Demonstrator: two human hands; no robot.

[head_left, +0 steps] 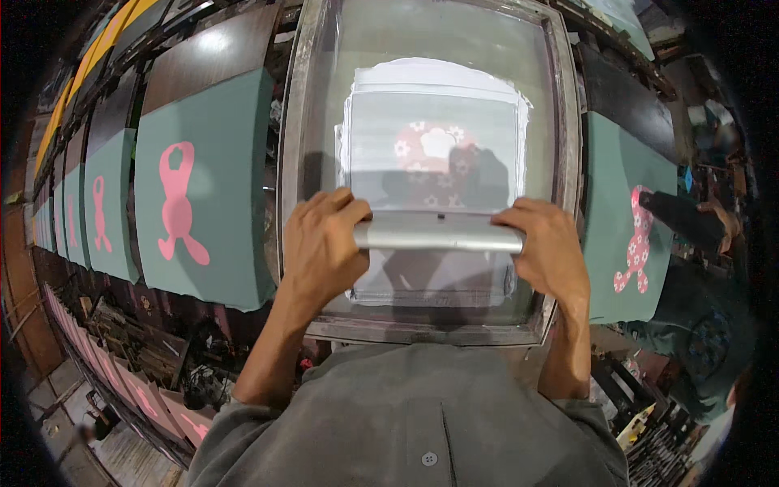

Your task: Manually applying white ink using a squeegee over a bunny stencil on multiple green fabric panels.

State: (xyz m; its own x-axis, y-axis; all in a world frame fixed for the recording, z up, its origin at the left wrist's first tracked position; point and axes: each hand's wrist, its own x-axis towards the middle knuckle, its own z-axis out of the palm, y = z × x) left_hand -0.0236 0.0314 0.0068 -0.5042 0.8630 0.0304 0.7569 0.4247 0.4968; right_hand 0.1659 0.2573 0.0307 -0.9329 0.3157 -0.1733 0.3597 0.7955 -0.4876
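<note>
A silver squeegee (pixel 438 234) lies crosswise over a framed printing screen (pixel 369 40) in front of me. My left hand (pixel 324 239) grips its left end, and my right hand (pixel 545 243) is closed round the right end. White ink (pixel 430 71) borders the stencil area in a rough rectangle, thickest along the far side. Through the mesh a pink shape with white flowers (pixel 422 138) shows, partly under the shadow of my arms. The squeegee's lower edge against the mesh is hidden from above.
Green fabric panels (pixel 219 162) with plain pink figures lie on boards in a row to the left. Another green panel (pixel 608 154), its pink figure flowered in white, lies at right. Beside it a person's hand (pixel 716 223) holds a dark object (pixel 682 217) over the print.
</note>
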